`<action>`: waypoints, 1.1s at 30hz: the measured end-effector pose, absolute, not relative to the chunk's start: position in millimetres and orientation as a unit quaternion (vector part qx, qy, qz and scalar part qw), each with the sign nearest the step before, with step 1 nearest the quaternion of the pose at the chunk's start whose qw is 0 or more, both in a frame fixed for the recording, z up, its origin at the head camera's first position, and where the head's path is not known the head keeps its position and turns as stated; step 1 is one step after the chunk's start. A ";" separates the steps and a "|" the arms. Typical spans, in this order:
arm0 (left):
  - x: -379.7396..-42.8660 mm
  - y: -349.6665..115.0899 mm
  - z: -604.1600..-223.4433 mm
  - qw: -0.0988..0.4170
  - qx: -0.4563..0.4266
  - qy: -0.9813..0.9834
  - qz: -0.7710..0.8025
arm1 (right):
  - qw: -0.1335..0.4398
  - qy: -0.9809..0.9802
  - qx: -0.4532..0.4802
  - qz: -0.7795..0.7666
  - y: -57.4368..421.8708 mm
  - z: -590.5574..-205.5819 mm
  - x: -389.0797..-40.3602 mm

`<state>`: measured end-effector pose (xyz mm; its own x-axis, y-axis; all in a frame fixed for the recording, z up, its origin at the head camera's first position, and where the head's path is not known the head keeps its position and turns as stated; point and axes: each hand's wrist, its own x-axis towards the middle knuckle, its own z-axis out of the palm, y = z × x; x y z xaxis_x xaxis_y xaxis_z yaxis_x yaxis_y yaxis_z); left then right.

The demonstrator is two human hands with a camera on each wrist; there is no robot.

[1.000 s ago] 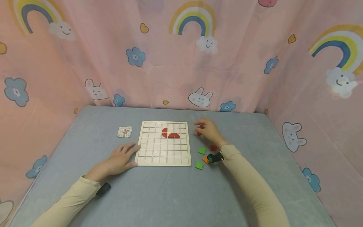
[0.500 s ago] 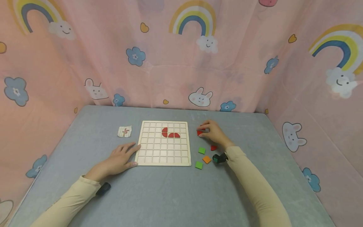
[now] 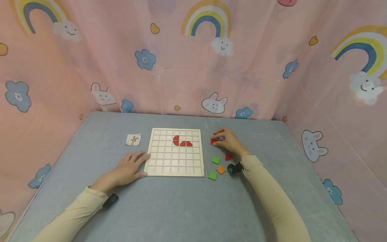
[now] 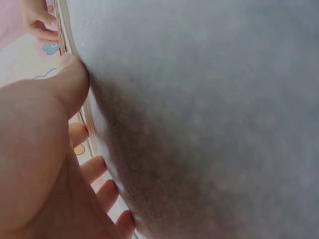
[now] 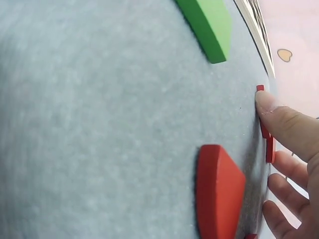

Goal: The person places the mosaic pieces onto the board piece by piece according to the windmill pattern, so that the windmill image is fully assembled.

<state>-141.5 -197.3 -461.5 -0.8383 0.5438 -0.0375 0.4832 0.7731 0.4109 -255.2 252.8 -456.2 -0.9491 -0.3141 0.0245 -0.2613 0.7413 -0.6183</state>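
My right hand pinches a small red block between thumb and fingers, right of the board. Another red piece peeks out behind the fingers, mostly hidden. In the right wrist view the thumb lies against a red block's near side, the other fingers beyond it. My left hand rests with spread fingers at the left edge of a pale wooden grid board. Red rounded pieces sit in the board's upper middle cells.
Near the right forearm lie a loose red piece, an orange square, and two green squares, one nearer the front and one behind. A small pattern card lies left of the board. A pink curtain hangs behind the grey table.
My right hand has drawn slightly right, and its fingers have closed on the red block. The orange square has come into fuller view. The left hand stays put.
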 end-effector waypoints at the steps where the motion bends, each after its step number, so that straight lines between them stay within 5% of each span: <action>1: -140.8 -196.6 -459.1 0.080 0.272 0.938 0.198 | 0.039 0.932 -0.156 -0.324 252.9 -456.5 -255.4; 33: -140.4 -195.0 -455.4 0.085 0.268 0.940 0.191 | -0.044 0.931 -0.158 -0.326 230.2 -460.4 -248.0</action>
